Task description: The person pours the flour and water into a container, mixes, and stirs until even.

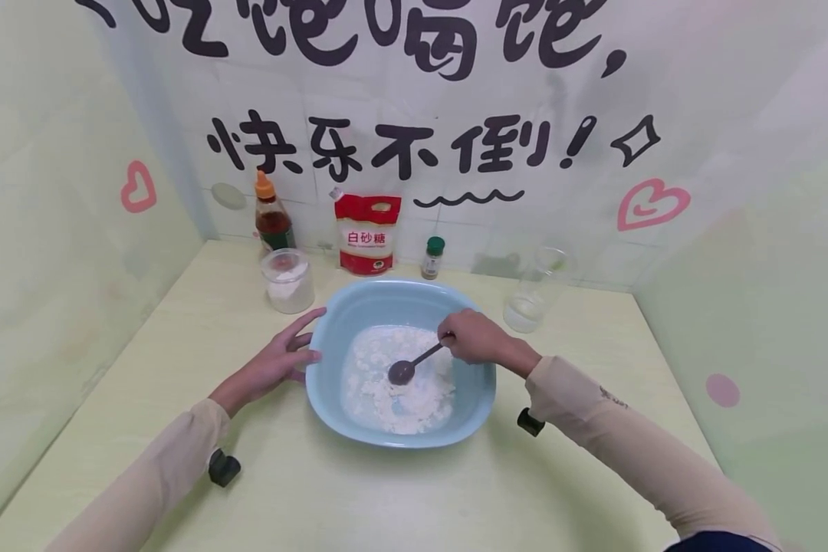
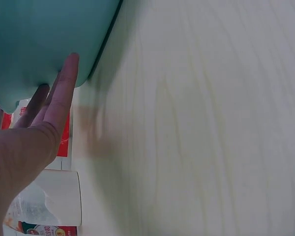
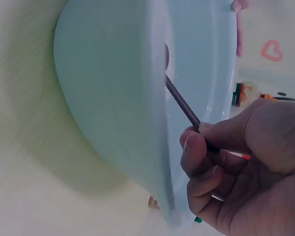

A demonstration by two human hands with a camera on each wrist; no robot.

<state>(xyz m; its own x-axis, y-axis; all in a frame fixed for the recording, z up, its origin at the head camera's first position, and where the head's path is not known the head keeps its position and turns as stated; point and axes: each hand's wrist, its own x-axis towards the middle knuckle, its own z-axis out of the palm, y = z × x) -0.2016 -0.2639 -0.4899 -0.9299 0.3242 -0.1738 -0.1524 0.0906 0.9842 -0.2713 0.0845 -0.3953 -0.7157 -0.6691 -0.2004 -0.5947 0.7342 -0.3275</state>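
A light blue basin (image 1: 474, 402) stands on the table with white powder (image 1: 421, 402) and some wetness across its bottom. My left hand (image 1: 274, 366) rests against the basin's left side; in the left wrist view its fingers (image 2: 63, 98) lie nearly straight along the outer wall. Over the right side of the basin, my right hand (image 1: 478, 337) pinches the handle of a dark brown spoon (image 1: 402, 373) between thumb and fingers. The spoon's bowl is down at the powder, near the middle. From the right wrist view, the basin wall hides most of the spoon's head.
Behind the basin stand a sauce bottle (image 1: 274, 218) with an orange cap, a clear jar (image 1: 290, 287) of white grains, a red and white sugar bag (image 1: 367, 238) and a small green-capped bottle (image 1: 432, 259). A clear container (image 1: 524, 310) is at the back right, near the wall.
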